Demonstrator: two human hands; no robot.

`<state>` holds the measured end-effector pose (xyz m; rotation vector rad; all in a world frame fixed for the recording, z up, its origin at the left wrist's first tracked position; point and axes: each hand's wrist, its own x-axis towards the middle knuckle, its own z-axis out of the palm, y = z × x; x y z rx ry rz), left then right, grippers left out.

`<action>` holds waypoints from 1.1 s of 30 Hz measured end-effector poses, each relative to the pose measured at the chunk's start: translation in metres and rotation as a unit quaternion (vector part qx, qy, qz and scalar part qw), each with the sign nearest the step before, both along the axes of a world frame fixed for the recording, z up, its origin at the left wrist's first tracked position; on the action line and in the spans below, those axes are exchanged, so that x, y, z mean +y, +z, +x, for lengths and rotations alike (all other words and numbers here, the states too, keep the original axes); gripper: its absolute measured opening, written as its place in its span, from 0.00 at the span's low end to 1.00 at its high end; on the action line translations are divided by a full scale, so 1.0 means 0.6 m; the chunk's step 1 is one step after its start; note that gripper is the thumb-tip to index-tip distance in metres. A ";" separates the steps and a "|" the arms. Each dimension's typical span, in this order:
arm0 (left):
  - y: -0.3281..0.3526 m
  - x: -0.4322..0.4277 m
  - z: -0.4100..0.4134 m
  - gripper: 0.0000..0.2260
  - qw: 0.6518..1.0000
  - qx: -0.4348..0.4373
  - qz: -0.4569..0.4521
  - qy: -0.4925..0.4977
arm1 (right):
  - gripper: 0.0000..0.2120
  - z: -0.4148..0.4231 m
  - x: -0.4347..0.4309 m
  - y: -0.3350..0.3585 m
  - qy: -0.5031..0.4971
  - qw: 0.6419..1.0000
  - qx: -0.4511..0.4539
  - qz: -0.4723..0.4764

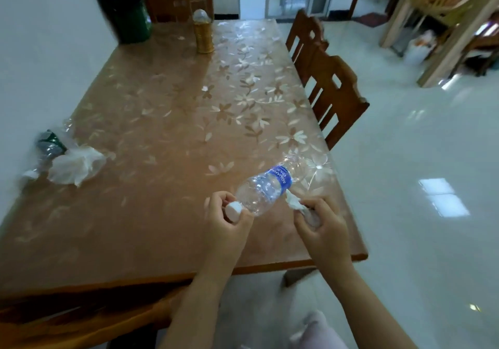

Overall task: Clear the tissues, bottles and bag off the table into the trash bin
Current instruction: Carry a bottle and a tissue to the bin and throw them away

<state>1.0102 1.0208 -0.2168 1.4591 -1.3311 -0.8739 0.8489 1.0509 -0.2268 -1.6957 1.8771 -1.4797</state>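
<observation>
Two items secured: your left hand [229, 216] grips the clear, blue-labelled plastic bottle [266, 188] by its white cap [233, 211]; your right hand [321, 224] clutches a crumpled white tissue [293, 202]. Judgement: pickup done, deposit next. Left of your hands lie a crumpled white bag [77, 165] and a green-labelled bottle [50, 144]; the black-lined green bin [125, 14] stands far beyond.

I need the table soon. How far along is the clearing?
Done: unclear, the bin hides its contents. In hand: left hand grips a clear bottle at its cap, right hand holds a crumpled tissue. Remaining on the table, left edge: second bottle, white bag, small tissue.
</observation>
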 end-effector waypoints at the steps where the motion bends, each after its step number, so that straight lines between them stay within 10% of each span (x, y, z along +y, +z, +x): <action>1: 0.003 -0.003 -0.019 0.14 1.000 -0.004 0.003 -0.011 | 0.08 -0.016 0.004 0.002 -0.018 1.000 -0.007 -0.007; 33: 0.016 -0.178 -0.819 0.10 0.974 -0.013 -0.008 -0.224 | 0.05 -0.765 -0.089 -0.002 -0.212 0.977 -0.013 -0.010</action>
